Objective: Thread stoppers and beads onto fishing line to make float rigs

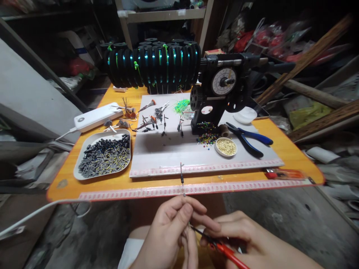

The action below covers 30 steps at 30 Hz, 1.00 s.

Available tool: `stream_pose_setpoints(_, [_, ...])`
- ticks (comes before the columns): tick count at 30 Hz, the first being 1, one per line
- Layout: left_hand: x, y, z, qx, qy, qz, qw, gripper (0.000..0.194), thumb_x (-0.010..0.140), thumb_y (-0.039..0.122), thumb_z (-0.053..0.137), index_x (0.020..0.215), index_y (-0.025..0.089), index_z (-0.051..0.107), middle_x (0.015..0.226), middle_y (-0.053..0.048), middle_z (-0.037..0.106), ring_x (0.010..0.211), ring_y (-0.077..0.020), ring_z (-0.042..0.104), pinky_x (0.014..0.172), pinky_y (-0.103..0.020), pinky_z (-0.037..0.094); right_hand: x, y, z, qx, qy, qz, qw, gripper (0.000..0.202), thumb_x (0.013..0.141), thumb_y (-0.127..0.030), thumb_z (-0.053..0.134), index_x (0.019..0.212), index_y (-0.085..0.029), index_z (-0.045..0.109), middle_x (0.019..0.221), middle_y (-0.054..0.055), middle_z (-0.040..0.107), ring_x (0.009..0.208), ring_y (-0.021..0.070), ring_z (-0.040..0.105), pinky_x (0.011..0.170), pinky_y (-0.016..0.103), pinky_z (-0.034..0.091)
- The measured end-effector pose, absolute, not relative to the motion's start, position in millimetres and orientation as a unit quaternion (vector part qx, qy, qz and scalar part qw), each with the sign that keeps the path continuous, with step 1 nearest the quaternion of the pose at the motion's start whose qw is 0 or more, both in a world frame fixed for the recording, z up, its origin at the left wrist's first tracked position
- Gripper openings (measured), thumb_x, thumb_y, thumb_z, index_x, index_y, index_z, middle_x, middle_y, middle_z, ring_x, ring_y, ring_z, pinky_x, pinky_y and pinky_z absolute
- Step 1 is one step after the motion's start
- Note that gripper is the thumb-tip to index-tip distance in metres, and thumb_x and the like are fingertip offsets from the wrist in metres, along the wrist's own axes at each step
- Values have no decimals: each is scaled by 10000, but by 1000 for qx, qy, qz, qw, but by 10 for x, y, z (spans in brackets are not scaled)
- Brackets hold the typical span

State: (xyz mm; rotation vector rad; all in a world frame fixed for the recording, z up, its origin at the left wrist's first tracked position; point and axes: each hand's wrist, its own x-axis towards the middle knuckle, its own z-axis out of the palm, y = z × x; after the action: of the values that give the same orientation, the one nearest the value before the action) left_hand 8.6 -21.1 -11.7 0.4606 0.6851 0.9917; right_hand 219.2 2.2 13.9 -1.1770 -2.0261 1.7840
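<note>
My left hand (175,228) is closed at the table's front edge, pinching the thin line of a small black piece (182,178) that points up over the pink measuring tape (157,191). In my right hand (242,237) is a red-handled tool (224,252), its dark narrow tip touching near the left fingertips. Small dark pieces on wires (164,129) lie on the white board (151,153). At the left stands a white tray (129,153) of many black and grey pieces. A small round dish (226,154) holds golden bits, next to colored beads (207,138).
A black machine (207,108) with a dial and a row of black spools (154,65) stands at the back. Blue-handled pliers (249,140) and an orange cutter (288,174) lie right. A white power bank (97,116) is at left.
</note>
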Motion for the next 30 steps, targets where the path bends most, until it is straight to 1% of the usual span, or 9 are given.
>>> stream_pose_setpoints(3, [78,-213,-118,214,317,465,799,232,984,349,545,933,141,635,785,-99,798,371,-66,596,503,-188,439,2202,10,118,-403,-684,598,107,407,856,-413,715,1257,-352,683,1094,74,707,1051,239,679,946,366,535])
stream_pose_setpoints(10, [76,-217,-114,216,309,462,803,241,993,347,522,934,143,637,776,-94,795,367,-75,596,459,-178,419,2191,17,145,-397,-692,594,104,379,861,-405,713,1235,-343,701,1047,61,716,1002,228,692,916,343,546])
stream_pose_setpoints(13, [79,-219,-107,217,317,466,797,237,992,340,524,928,141,637,762,-97,792,395,-75,594,538,-201,475,2189,25,163,-396,-695,592,99,431,862,-412,711,1286,-357,660,1076,67,714,1030,235,682,933,350,534])
stream_pose_setpoints(16, [87,-211,-99,217,321,469,794,237,974,353,556,915,141,643,749,-105,789,514,-106,655,634,-223,513,2183,32,178,-391,-699,591,93,440,869,-410,703,1302,-355,648,1061,69,718,1028,237,681,918,344,537])
stream_pose_setpoints(18, [94,-205,-97,217,322,469,793,236,968,357,568,915,140,646,748,-105,789,515,-106,653,647,-226,514,2176,34,185,-391,-699,591,93,436,872,-401,699,1302,-349,648,1039,67,719,1005,232,686,904,339,541])
stream_pose_setpoints(23, [96,-204,-101,218,316,459,801,239,983,351,538,919,145,641,754,-96,794,368,-82,578,579,-237,497,2160,43,212,-393,-701,588,84,383,878,-418,687,1256,-355,684,1034,63,725,1024,235,678,934,355,530])
stream_pose_setpoints(26, [85,-202,-95,220,334,457,795,238,962,359,576,905,139,646,738,-114,791,482,-120,651,602,-240,510,2147,58,224,-386,-720,573,68,370,894,-406,671,1262,-371,677,1022,58,738,1034,243,675,923,355,537])
stream_pose_setpoints(28, [78,-197,-96,220,351,457,787,244,940,367,612,892,132,653,735,-129,790,529,-130,668,569,-213,498,2136,65,226,-380,-732,561,70,393,891,-372,681,1283,-371,661,1001,55,750,990,238,689,893,336,549])
stream_pose_setpoints(30, [75,-195,-108,217,352,457,788,248,940,365,616,896,125,656,744,-134,794,440,-90,626,467,-154,437,2128,69,226,-374,-742,551,77,407,883,-326,697,1287,-360,662,941,49,761,897,220,708,852,311,561])
